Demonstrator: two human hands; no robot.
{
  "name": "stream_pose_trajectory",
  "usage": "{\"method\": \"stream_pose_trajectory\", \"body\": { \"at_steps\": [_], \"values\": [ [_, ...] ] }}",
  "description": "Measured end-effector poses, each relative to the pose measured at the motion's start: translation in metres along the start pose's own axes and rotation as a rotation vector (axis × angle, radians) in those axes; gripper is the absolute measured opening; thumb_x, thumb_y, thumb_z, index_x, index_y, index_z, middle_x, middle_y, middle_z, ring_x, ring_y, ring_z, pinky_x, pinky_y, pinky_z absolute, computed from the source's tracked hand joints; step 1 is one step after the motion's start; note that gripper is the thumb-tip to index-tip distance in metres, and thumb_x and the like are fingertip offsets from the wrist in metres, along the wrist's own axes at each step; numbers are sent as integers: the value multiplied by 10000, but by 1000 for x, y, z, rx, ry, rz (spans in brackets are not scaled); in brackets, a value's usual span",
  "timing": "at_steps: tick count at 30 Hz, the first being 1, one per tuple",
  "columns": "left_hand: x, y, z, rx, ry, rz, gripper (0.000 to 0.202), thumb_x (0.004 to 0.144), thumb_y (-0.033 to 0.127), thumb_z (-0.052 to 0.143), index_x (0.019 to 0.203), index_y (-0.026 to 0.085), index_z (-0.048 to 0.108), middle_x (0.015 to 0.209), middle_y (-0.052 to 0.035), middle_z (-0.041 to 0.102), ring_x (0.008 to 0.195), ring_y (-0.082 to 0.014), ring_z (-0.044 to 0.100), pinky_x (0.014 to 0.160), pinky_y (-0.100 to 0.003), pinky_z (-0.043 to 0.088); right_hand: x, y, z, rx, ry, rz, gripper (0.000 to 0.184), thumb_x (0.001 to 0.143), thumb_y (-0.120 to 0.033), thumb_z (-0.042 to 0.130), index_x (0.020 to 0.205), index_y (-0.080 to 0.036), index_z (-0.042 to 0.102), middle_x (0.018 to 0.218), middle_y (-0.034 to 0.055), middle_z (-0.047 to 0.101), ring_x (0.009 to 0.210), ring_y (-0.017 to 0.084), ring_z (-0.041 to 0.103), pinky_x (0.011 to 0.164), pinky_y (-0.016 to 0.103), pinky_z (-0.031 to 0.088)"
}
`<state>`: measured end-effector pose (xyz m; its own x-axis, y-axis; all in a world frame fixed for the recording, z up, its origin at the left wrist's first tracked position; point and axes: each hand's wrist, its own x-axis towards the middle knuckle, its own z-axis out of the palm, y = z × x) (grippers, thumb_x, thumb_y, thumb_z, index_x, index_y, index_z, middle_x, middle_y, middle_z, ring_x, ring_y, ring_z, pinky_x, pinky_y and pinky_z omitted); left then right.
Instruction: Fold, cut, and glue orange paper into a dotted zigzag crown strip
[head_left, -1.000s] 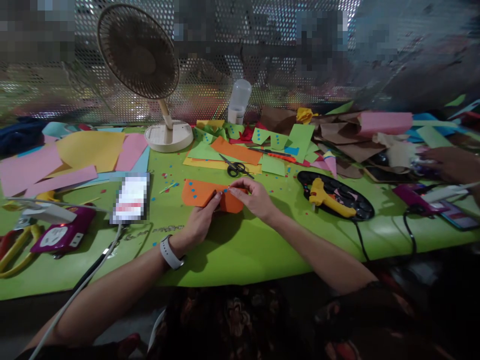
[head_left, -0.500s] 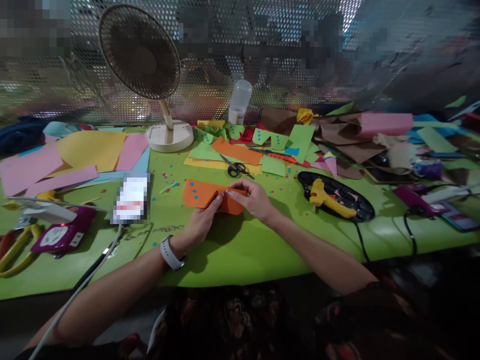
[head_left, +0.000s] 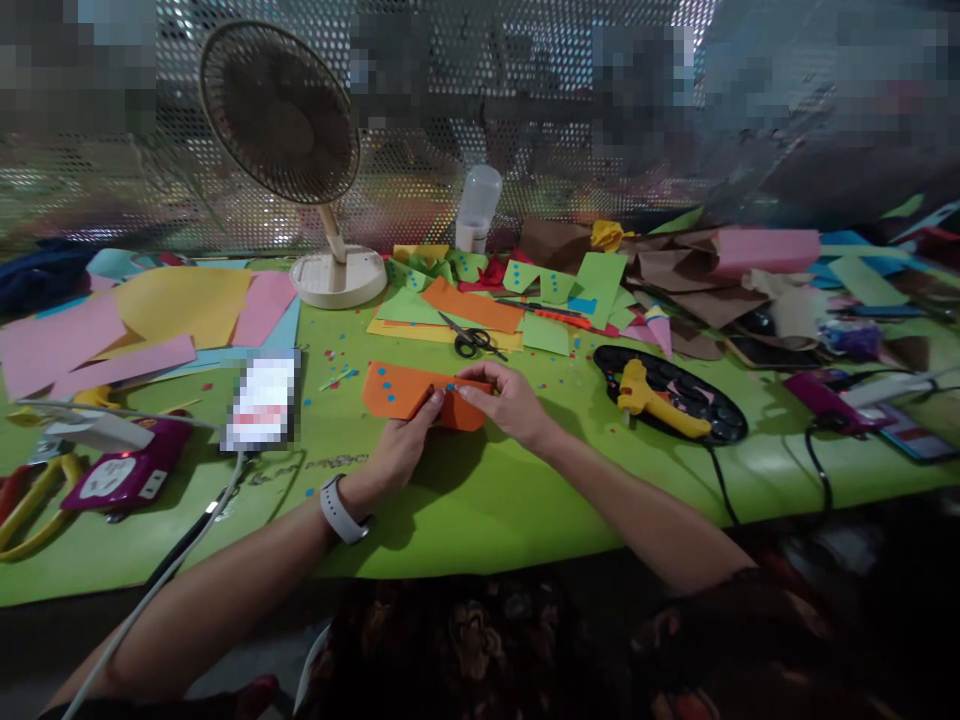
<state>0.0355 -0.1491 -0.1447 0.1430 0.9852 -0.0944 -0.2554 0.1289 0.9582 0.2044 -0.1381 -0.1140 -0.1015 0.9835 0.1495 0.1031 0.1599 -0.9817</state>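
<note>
An orange paper piece dotted with small blue spots lies on the green table in front of me. My left hand, with a white watch on its wrist, pinches the paper's near edge. My right hand presses curled fingertips onto the paper's right part, close to the left fingertips. Black scissors lie just beyond the paper.
A desk fan stands at the back left, a plastic bottle at the back centre. Coloured sheets lie left, paper scraps right. A yellow glue gun rests on a black tray. A phone and purple device lie left.
A co-worker's hand at the far right edge has withdrawn from view. My right fingertips shifted slightly left along the orange paper towards my left hand. The view tilted down a little.
</note>
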Motion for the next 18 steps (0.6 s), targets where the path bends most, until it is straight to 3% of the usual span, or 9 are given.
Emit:
{"method": "stream_pose_trajectory", "body": {
  "at_steps": [12,18],
  "values": [
    [1,-2,-1,33,-21,77,298,819,449,713,1032,241,722,1131,-39,709,1057,-219,627,986,-352,471,1,2,-1,-20,-6,-35,230,769,-376,701,893,-186,666,885,33,692,823,161,624,790,319,506],
    [0,-1,-1,2,3,33,326,806,454,724,1049,236,719,1153,-48,705,1068,-229,634,974,-364,481,-1,-3,-2,-3,-12,-22,236,742,-338,713,913,-181,672,921,43,695,860,164,629,825,329,507]
  ]
}}
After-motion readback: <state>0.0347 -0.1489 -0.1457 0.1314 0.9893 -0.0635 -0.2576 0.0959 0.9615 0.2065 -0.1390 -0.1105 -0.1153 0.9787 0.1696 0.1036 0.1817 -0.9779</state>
